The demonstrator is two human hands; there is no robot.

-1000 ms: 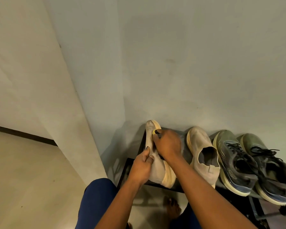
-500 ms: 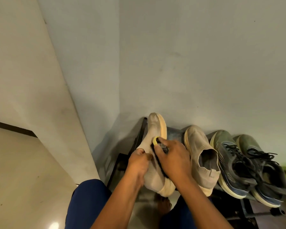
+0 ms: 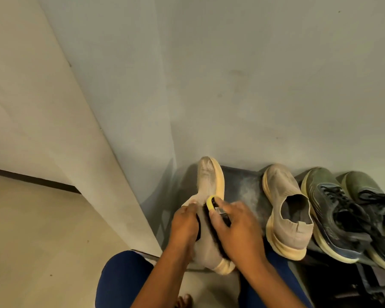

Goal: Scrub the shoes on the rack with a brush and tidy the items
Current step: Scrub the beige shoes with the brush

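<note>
1. The beige knit slip-on shoe [image 3: 206, 181] has a soft woven upper and a thick, smooth pale-yellow sole; it is turned on its side at the left end of the dark shoe rack [image 3: 245, 185], whose top looks dusty.
2. Its mate, a second beige slip-on [image 3: 286, 210], sits upright just to the right, collar open; two dark laced trainers [image 3: 342, 210] with pale soles stand beyond it.
3. The left hand [image 3: 185, 221] grips the tilted shoe's collar, fingers curled into the opening.
4. The right hand [image 3: 236, 227] is closed round a brush [image 3: 211, 202] — yellow-tipped, dark-bodied — pressed against the shoe's side near the sole.
5. The held shoe's long axis runs away from the person, toe toward the wall and heel nearest the blue-trousered knees [image 3: 122, 278].
</note>
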